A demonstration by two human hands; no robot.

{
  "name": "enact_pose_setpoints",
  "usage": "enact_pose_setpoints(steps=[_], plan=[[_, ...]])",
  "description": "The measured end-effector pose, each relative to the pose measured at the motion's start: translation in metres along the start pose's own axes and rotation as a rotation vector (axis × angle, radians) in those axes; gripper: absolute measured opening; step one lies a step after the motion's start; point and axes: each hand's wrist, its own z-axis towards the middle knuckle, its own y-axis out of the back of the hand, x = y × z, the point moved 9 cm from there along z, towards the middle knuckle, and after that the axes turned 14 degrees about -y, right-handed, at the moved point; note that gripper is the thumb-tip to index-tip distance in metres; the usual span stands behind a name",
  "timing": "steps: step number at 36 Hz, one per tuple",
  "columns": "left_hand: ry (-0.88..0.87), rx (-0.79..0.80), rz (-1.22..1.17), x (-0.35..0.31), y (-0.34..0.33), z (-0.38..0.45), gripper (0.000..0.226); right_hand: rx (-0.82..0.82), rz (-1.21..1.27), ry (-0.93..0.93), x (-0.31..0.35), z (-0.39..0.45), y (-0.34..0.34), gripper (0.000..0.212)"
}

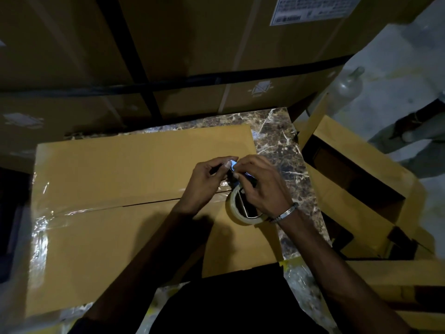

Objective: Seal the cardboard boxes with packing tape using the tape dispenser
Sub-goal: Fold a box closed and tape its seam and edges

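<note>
A flat brown cardboard box point(120, 169) lies in front of me with clear tape point(79, 209) along the left part of its centre seam. A roll of clear packing tape on a dispenser point(237, 208) stands at the seam's right end. My right hand point(262, 186) grips the dispenser's top above the roll. My left hand point(207, 182) pinches the tape's end and a small blue part point(233, 164) right beside the right fingertips. The dispenser's handle is hidden under my right hand.
Large stacked cartons point(192, 44) with black straps stand behind the box. A marbled dark surface point(279, 141) shows to the right. An open cardboard box point(356, 179) sits at right, with a clear bottle point(349, 85) on the pale floor and another person's leg point(414, 124) beyond.
</note>
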Motion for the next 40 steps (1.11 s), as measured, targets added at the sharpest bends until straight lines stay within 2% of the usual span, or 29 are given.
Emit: enact_pose_setpoints(steps=[10,14,16,21,27,29,32,35,40], plan=[[0.027,0.005,0.003,-0.002,0.001,0.003,0.026,0.096,-0.06,-0.036,0.003,0.012,-0.003,0.01],[0.076,-0.014,-0.061,0.005,0.0,0.0,0.027,0.116,0.143,-0.298,-0.019,0.019,-0.005,0.007],[0.107,-0.02,-0.078,0.008,0.0,0.0,0.027,0.083,0.136,-0.392,-0.021,0.017,-0.007,0.008],[0.127,-0.047,-0.13,0.009,0.002,-0.003,0.027,-0.094,-0.063,-0.268,0.009,0.0,-0.007,0.017],[0.163,-0.146,-0.224,0.019,0.019,-0.022,0.023,-0.075,0.044,-0.329,-0.002,-0.005,-0.01,0.016],[0.119,-0.142,-0.16,0.019,0.029,-0.025,0.019,-0.087,0.057,-0.328,-0.003,-0.006,-0.009,0.016],[-0.021,-0.092,0.043,0.011,0.038,-0.026,0.029,-0.089,0.031,-0.313,-0.003,-0.007,-0.011,0.015],[-0.077,-0.04,0.088,-0.001,0.026,-0.027,0.023,-0.087,0.046,-0.288,-0.003,-0.007,-0.012,0.016],[-0.213,-0.077,0.269,-0.014,0.021,-0.021,0.018,-0.101,0.08,-0.217,-0.004,-0.012,-0.009,0.02]])
